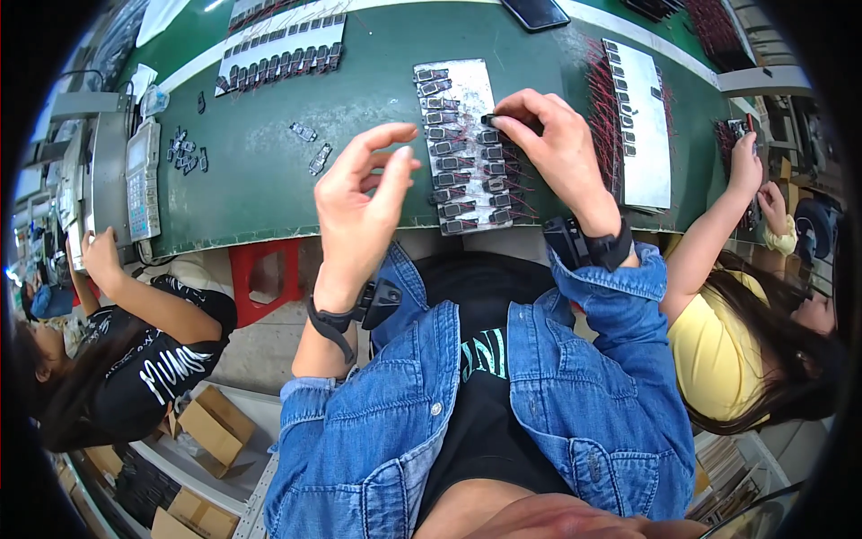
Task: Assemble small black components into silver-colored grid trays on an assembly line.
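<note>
A narrow whitish metal plate [469, 83] lies in front of me, with small black rectangular parts in two columns. Thin red and dark wires trail from the right-hand column. My right hand [564, 151] pinches a small black part [488, 119] between thumb and fingertips, at the top of that column. Left of the plate, my left hand [357, 199] is raised with thumb and fingers apart, holding nothing. Its fingertips come close to the left column of black parts [442, 133]. Whether the pinched part touches the plate, I cannot tell.
Loose small parts [186, 154] lie left on the green table [260, 184]. Similar filled plates stand at the back left [280, 43] and right [645, 157]. A phone [536, 13] lies at the far edge. Co-workers sit on both sides; a red stool [267, 283] stands below.
</note>
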The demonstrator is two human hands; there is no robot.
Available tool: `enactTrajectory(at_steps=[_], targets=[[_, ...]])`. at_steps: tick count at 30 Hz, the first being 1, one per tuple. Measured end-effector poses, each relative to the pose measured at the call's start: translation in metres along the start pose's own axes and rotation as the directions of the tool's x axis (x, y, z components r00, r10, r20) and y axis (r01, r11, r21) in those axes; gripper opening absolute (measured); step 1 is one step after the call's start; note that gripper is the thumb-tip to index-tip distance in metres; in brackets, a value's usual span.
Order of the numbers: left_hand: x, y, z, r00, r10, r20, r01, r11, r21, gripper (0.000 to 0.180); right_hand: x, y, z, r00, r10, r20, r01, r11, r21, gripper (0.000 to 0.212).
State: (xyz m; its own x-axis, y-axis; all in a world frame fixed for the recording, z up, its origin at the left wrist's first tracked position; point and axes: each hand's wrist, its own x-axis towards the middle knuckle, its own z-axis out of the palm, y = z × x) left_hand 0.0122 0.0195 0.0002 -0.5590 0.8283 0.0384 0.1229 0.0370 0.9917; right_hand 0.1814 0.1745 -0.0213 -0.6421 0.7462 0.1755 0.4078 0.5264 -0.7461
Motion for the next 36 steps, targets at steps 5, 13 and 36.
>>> enactTrajectory(at_steps=[5, 13, 36], targets=[[0.003, -0.015, -0.043, 0.994, 0.026, -0.102, -0.023, 0.999, 0.025, 0.018, 0.003, 0.008, 0.009, 0.987, -0.158, -0.008, 0.156, 0.984, -0.087, 0.011], [0.015, -0.035, -0.089, 0.942, 0.183, -0.283, 0.007, 0.828, 0.561, 0.016, -0.006, 0.004, -0.002, 0.966, -0.258, -0.023, 0.251, 0.956, -0.154, 0.015], [0.009, -0.019, -0.038, 0.992, -0.073, -0.103, 0.081, 0.994, 0.078, 0.023, -0.004, 0.088, -0.154, 0.968, 0.072, -0.240, -0.168, 0.897, -0.408, 0.024]])
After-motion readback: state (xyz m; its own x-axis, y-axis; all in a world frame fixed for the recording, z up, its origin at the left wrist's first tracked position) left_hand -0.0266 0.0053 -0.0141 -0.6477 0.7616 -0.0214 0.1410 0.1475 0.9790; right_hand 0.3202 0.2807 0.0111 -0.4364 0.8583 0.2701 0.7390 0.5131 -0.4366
